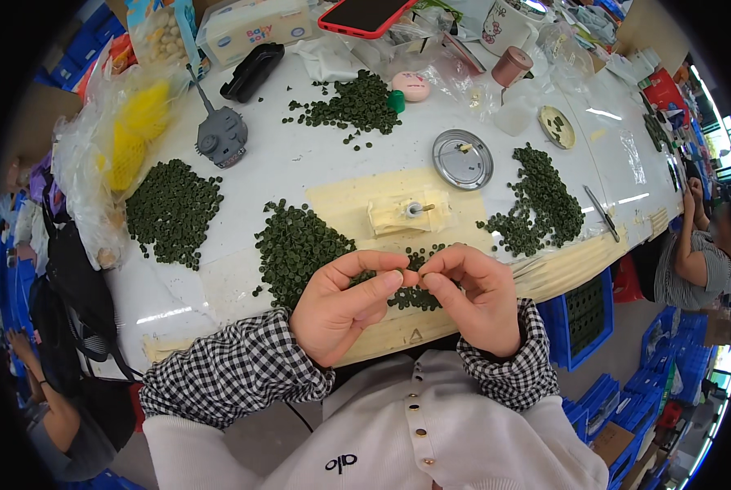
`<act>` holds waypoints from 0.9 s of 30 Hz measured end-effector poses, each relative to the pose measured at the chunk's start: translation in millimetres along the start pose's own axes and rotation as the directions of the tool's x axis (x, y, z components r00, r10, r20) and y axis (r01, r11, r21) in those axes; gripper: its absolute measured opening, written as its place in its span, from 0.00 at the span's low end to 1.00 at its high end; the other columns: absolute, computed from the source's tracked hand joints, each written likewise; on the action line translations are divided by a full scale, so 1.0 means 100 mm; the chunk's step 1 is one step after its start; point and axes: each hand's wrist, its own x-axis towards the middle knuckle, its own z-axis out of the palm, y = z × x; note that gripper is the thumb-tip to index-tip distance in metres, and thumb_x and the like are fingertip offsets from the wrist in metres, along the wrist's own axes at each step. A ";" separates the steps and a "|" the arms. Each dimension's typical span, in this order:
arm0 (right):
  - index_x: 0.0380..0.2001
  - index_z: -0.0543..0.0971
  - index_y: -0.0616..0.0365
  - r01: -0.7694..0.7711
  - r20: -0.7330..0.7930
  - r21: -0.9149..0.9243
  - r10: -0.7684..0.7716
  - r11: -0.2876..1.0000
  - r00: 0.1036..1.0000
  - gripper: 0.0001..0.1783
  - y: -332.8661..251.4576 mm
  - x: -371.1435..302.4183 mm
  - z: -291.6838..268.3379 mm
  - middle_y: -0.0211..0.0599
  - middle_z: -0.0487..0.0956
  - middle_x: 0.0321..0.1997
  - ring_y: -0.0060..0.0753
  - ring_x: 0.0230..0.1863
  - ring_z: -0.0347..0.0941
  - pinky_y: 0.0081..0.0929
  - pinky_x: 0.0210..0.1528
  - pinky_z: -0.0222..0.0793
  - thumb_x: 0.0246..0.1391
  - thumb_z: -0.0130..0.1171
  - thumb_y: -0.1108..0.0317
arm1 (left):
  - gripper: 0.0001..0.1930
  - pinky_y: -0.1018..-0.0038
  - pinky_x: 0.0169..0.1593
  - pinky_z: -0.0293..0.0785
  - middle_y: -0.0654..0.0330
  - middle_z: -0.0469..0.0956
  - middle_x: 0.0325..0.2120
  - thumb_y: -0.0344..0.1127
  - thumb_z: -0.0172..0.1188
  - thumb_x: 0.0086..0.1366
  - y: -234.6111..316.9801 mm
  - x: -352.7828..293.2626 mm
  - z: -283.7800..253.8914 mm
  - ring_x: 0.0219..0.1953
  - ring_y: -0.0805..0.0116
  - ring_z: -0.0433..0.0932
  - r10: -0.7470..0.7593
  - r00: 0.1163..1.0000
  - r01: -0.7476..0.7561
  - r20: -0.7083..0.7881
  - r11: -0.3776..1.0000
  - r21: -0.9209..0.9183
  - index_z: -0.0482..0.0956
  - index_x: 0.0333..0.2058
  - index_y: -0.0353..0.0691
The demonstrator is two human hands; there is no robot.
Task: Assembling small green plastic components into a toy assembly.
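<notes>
My left hand (341, 306) and my right hand (478, 302) meet above the table's near edge, fingertips almost touching. Thumb and index finger of the left are pinched on what looks like a small dark green piece, mostly covered by the fingertips. The right is closed in a pinch too; what it holds, if anything, is hidden. Beneath and between them lie loose dark green pieces (414, 296). A bigger pile of green pieces (300, 245) spreads beside my left hand. Just beyond my fingers, a taped-down white block (386, 217) carries a small metal post with a brass-coloured pin (428, 208).
More green piles lie at left (173, 212), back (356, 102) and right (545, 204). A round metal lid (462, 160), grey toy tank turret (221, 137), shallow dish (556, 126) and thin pen-like tool (601, 214) surround the block. Farther back are a red-edged phone (365, 15) and mug (506, 31).
</notes>
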 end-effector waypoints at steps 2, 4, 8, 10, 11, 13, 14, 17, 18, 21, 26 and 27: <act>0.32 0.74 0.66 0.017 -0.006 0.005 -0.017 1.000 1.000 0.04 0.00 0.00 0.01 0.35 0.77 0.31 0.20 0.33 0.73 0.18 0.37 0.69 0.51 0.54 0.77 | 0.11 0.87 0.22 0.54 0.57 0.77 0.36 0.27 0.52 0.62 0.00 0.00 0.00 0.18 0.85 0.56 0.005 1.000 -0.005 -0.004 1.000 0.013 0.73 0.44 0.36; 0.32 0.73 0.66 0.048 -0.009 -0.032 -0.048 0.998 0.999 0.04 0.02 0.00 0.01 0.35 0.77 0.30 0.21 0.32 0.73 0.18 0.36 0.69 0.51 0.54 0.77 | 0.11 0.87 0.22 0.54 0.57 0.77 0.36 0.27 0.52 0.62 0.00 0.01 0.00 0.18 0.85 0.56 0.008 1.000 -0.007 -0.007 1.000 0.022 0.73 0.44 0.36; 0.32 0.74 0.67 0.060 -0.031 -0.038 -0.061 0.997 0.998 0.04 0.04 -0.01 0.02 0.36 0.77 0.29 0.21 0.30 0.73 0.18 0.34 0.69 0.51 0.55 0.77 | 0.10 0.87 0.21 0.53 0.60 0.76 0.34 0.26 0.51 0.63 -0.01 0.01 0.02 0.16 0.85 0.53 0.005 1.000 -0.004 -0.014 0.999 0.043 0.74 0.42 0.38; 0.30 0.75 0.66 0.066 -0.050 -0.060 -0.069 0.996 0.996 0.04 0.03 -0.01 0.02 0.36 0.77 0.29 0.22 0.29 0.73 0.18 0.33 0.69 0.50 0.55 0.78 | 0.09 0.87 0.21 0.53 0.59 0.77 0.35 0.27 0.51 0.63 -0.03 0.01 0.00 0.16 0.85 0.53 0.019 1.000 -0.019 -0.002 0.999 0.032 0.74 0.42 0.38; 0.30 0.75 0.66 0.069 -0.060 -0.071 -0.073 0.995 0.996 0.03 0.01 -0.01 0.02 0.36 0.77 0.28 0.22 0.29 0.73 0.17 0.33 0.69 0.49 0.56 0.78 | 0.09 0.87 0.21 0.53 0.58 0.77 0.35 0.27 0.51 0.63 -0.03 0.01 0.00 0.17 0.85 0.54 0.018 1.000 -0.018 0.003 1.000 0.026 0.74 0.42 0.38; 0.28 0.76 0.65 0.172 0.015 -0.288 -0.175 0.942 0.985 0.04 -0.06 0.04 -0.03 0.36 0.77 0.28 0.23 0.28 0.73 0.18 0.32 0.69 0.46 0.58 0.79 | 0.09 0.87 0.22 0.54 0.57 0.77 0.35 0.28 0.53 0.62 -0.02 0.01 -0.02 0.18 0.85 0.56 0.016 1.000 -0.016 0.009 1.000 0.011 0.74 0.42 0.36; 0.28 0.77 0.64 0.224 0.060 -0.388 -0.218 0.894 0.974 0.04 -0.08 0.05 -0.05 0.36 0.77 0.28 0.24 0.27 0.73 0.18 0.32 0.69 0.45 0.58 0.79 | 0.09 0.87 0.22 0.54 0.57 0.77 0.35 0.28 0.53 0.62 -0.02 0.01 -0.02 0.18 0.85 0.56 0.016 1.000 -0.016 0.008 1.000 0.014 0.74 0.42 0.36; 0.27 0.78 0.63 0.267 0.047 -0.427 -0.274 0.864 0.961 0.06 -0.02 0.05 -0.07 0.36 0.77 0.27 0.24 0.26 0.73 0.18 0.31 0.69 0.41 0.60 0.80 | 0.09 0.87 0.22 0.54 0.57 0.77 0.35 0.28 0.53 0.62 -0.02 0.02 -0.01 0.18 0.85 0.56 0.012 1.000 -0.012 0.009 1.000 0.023 0.74 0.42 0.36; 0.27 0.78 0.63 0.243 0.030 -0.405 -0.253 0.881 0.967 0.06 -0.03 0.05 -0.07 0.36 0.77 0.27 0.24 0.27 0.73 0.18 0.31 0.69 0.41 0.60 0.80 | 0.09 0.87 0.22 0.54 0.57 0.77 0.35 0.28 0.53 0.63 -0.02 0.02 -0.01 0.18 0.85 0.56 0.011 1.000 -0.011 0.009 1.000 0.024 0.74 0.42 0.36; 0.27 0.77 0.64 0.150 -0.013 -0.286 -0.160 0.947 0.987 0.05 -0.03 0.04 -0.07 0.35 0.76 0.27 0.22 0.28 0.73 0.17 0.32 0.69 0.42 0.60 0.80 | 0.10 0.87 0.22 0.55 0.56 0.78 0.35 0.28 0.53 0.63 -0.01 0.01 0.00 0.18 0.85 0.56 0.007 1.000 -0.007 -0.003 1.000 0.028 0.74 0.42 0.36; 0.30 0.75 0.67 -0.079 0.010 0.124 0.079 0.989 0.997 0.04 -0.02 0.00 -0.06 0.32 0.74 0.31 0.19 0.33 0.71 0.15 0.35 0.68 0.49 0.56 0.79 | 0.10 0.87 0.22 0.55 0.57 0.78 0.34 0.28 0.52 0.63 -0.02 0.01 0.00 0.18 0.85 0.57 -0.003 1.000 0.003 -0.008 0.999 0.050 0.74 0.43 0.36; 0.31 0.74 0.67 -0.096 0.033 0.159 0.092 0.983 0.995 0.04 -0.01 0.00 -0.06 0.32 0.74 0.32 0.18 0.34 0.71 0.15 0.36 0.68 0.50 0.55 0.79 | 0.10 0.87 0.22 0.54 0.57 0.78 0.34 0.28 0.52 0.63 -0.02 0.01 -0.01 0.18 0.85 0.57 -0.003 1.000 0.004 -0.007 0.999 0.053 0.74 0.43 0.36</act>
